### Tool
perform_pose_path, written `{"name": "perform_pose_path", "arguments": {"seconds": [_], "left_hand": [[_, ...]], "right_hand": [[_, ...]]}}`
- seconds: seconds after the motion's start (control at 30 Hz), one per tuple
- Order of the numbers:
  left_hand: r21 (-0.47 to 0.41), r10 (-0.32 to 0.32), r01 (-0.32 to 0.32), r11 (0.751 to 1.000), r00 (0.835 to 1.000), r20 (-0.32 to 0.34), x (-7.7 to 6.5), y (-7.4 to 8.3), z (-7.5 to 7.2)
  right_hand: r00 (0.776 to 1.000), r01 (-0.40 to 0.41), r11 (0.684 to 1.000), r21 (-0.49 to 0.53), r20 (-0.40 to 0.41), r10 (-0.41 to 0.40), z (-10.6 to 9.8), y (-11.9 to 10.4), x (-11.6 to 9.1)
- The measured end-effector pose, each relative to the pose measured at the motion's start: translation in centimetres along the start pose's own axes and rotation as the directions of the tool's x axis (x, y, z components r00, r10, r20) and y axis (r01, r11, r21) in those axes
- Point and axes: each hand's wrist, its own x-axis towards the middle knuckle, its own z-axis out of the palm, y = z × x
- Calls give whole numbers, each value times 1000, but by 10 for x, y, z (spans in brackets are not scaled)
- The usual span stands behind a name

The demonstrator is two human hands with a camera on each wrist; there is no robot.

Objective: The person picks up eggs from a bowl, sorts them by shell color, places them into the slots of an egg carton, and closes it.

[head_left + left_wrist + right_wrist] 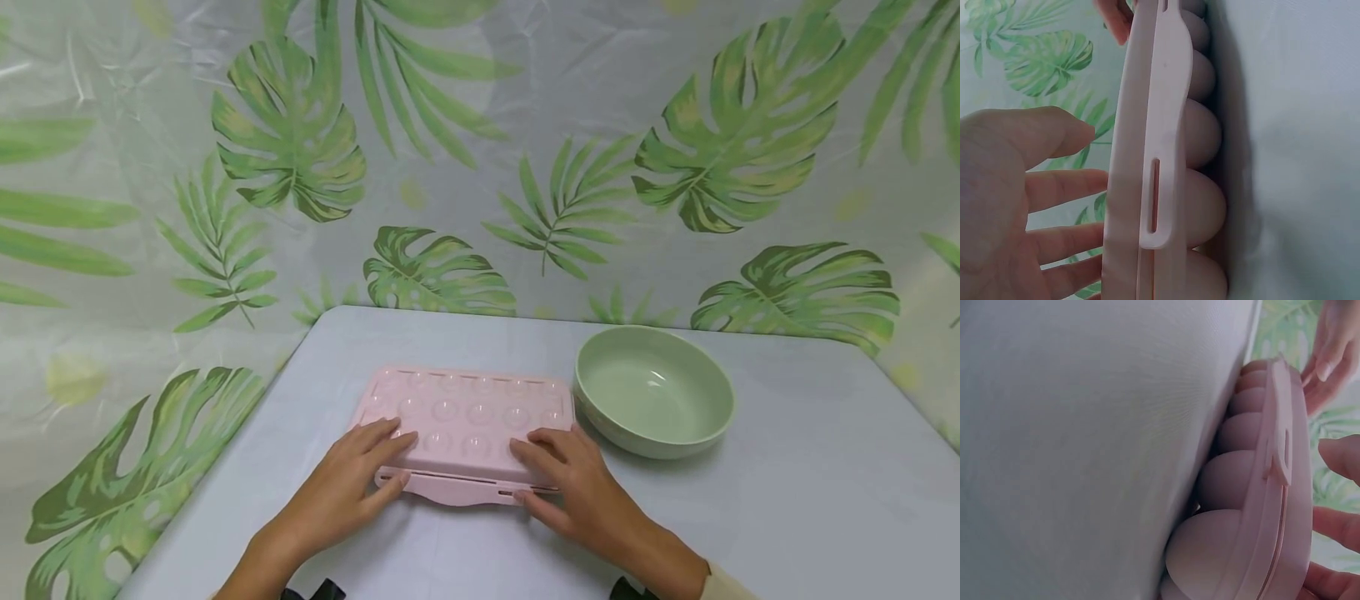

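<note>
A pink plastic egg box (457, 425) lies flat on the table with its lid down. Rows of round bumps cover the lid, and a latch strip (1166, 119) runs along the near side. Below the rim, the left wrist view shows rounded egg cups (1200, 206). My left hand (337, 487) touches the lid's near-left part, fingers extended, the thumb by the latch. On the near-right part rests my right hand (588, 483), its fingers also loosely spread and its thumb near the latch's right end. The box's inside is hidden.
A light green bowl (652, 392) stands just right of the egg box, nearly against its corner. Both are on a white-covered table (810, 467). Behind and to the left hangs a leaf-patterned sheet (570, 100).
</note>
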Motion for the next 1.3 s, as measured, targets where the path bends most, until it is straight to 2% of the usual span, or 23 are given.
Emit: {"name": "perform_pose_path", "arguments": {"seconds": [0.23,0.6,0.8,1.1,1.3], "left_hand": [[12,-6,6,1000,1000,1,-2,1,2],[23,-12,12,1000,1000,-17,-4,-1,7],[54,-22,23,998,1000,-14,-5,-3,7],[101,35,-33,994,999,-19,-3,-7,6],[122,28,-26,992,999,-15,-1,-9,8]], "right_hand": [[1000,-4,999,-31,13,4,0,0,-2],[993,-9,992,-122,113,23,-5,1,-1],[994,12,990,-143,109,3,-7,0,2],[992,35,985,-168,128,-13,-9,-1,5],[992,36,984,-176,126,-14,-8,-2,7]]}}
